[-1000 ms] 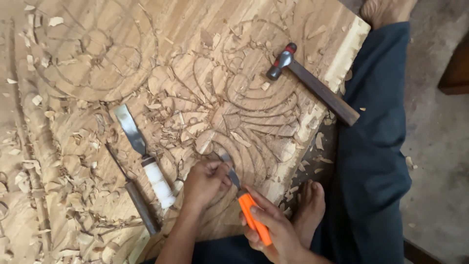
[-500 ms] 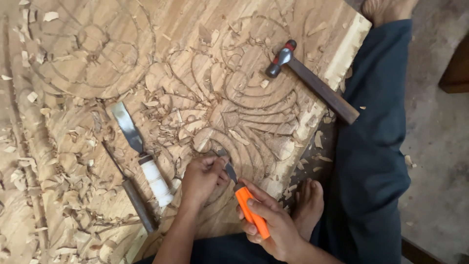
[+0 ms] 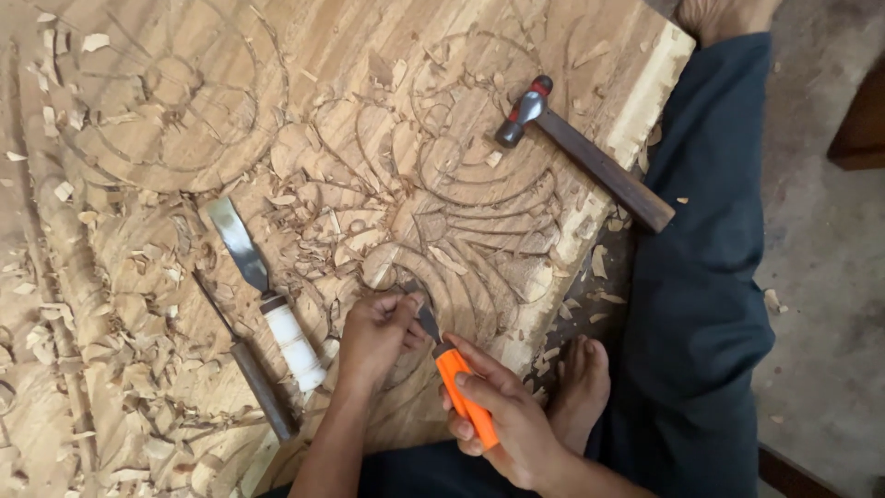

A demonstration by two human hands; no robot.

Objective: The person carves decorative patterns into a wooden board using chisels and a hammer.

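A large wooden panel (image 3: pixel 369 83) carved with curling patterns lies in front of me. My right hand (image 3: pixel 502 420) grips the orange handle of a chisel (image 3: pixel 458 373) near the panel's near edge. My left hand (image 3: pixel 378 332) pinches the chisel's metal blade and presses it into a carved curve. The blade tip is hidden under my left fingers.
A wide chisel with a white handle (image 3: pixel 267 295) and a thin dark-handled chisel (image 3: pixel 244 355) lie left of my hands. A hammer (image 3: pixel 581 152) rests on the panel's right edge. Wood chips (image 3: pixel 111 369) cover the left side. My bare foot (image 3: pixel 581 383) and dark trouser leg (image 3: pixel 701 267) are at the right.
Both hands and the orange chisel have crept slightly up and left along the carved curve. The other tools have not moved.
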